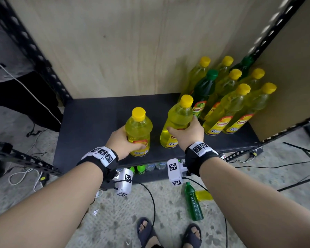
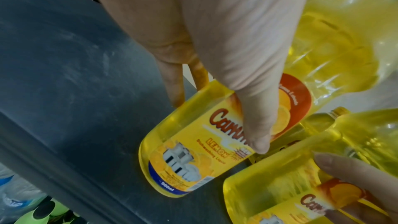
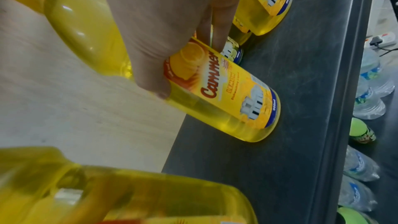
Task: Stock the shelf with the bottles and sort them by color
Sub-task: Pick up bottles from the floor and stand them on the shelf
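Left hand (image 1: 122, 142) wrapped around a yellow bottle (image 1: 138, 133), thumb laid across the label, fingers curled behind; bottle upright on the dark shelf (image 1: 89, 119), near the front edge at about 6 o'clock. In the left wrist view, same left hand (image 2: 215, 40) gripping the same yellow bottle (image 2: 193, 151), base flat on the shelf (image 2: 64, 74), yellow liquid filling it, label marked lemon. Right hand (image 1: 186, 135) clasped around a second yellow bottle (image 1: 175, 122), just beside the first at its 3 o'clock, tilted a little toward the back, cap yellow. In the right wrist view, right hand (image 3: 161, 23) closed on that second yellow bottle (image 3: 226, 94), thumb on one side, fingers on the other, base on the shelf (image 3: 301, 91); whether fully flat cannot be told. Cluster of standing bottles (image 1: 236, 97) at the shelf's 2 o'clock corner: mostly yellow liquid with yellow caps, plus a green bottle (image 1: 204, 90) with a green cap among them and another green-capped one at the back. On the floor (image 1: 115, 212) below, at 6 o'clock, a green bottle lying down (image 1: 193, 203). Lower shelf holding clear water bottles (image 3: 366, 94) and small green ones (image 1: 140, 169).
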A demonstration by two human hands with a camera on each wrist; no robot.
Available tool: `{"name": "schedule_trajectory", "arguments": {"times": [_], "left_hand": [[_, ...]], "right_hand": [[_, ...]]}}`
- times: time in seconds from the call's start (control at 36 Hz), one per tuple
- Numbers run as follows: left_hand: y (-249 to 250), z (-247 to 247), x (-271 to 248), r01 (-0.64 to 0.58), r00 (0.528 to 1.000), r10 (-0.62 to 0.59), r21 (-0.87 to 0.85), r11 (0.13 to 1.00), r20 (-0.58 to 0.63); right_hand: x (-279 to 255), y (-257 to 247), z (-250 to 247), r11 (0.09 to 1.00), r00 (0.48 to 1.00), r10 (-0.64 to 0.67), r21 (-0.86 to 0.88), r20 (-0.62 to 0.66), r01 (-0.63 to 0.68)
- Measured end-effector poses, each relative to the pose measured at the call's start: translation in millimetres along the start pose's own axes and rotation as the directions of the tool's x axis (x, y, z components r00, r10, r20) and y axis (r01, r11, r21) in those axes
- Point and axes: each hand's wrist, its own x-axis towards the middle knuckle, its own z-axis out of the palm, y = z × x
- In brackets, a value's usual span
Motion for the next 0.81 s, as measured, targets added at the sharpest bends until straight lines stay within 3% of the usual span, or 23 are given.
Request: {"name": "schedule_trajectory", "arguments": {"times": [0.39,0.56,0.81], "left_hand": [[-2.6,1.5,1.3,-0.015,1.000,0.015,-0.047,0.999,0.006],[-3.8,3.4,1.8,-0.009,1.000,0.008,-0.052,0.999,-0.002],[-10.2,5.4,6.2,-0.006,1.000,0.007,-0.060,0.998,0.006]], "right_hand": [[36.4,21.4,-49.5,0.990,0.984,0.113,-0.065,-0.139,-0.123],[46.8,24.7,-61.6,0.981,0.982,0.090,-0.157,-0.165,-0.116],[48.9,26.1,-54.5,0.980,0.974,0.076,-0.164,-0.213,-0.112]]}}
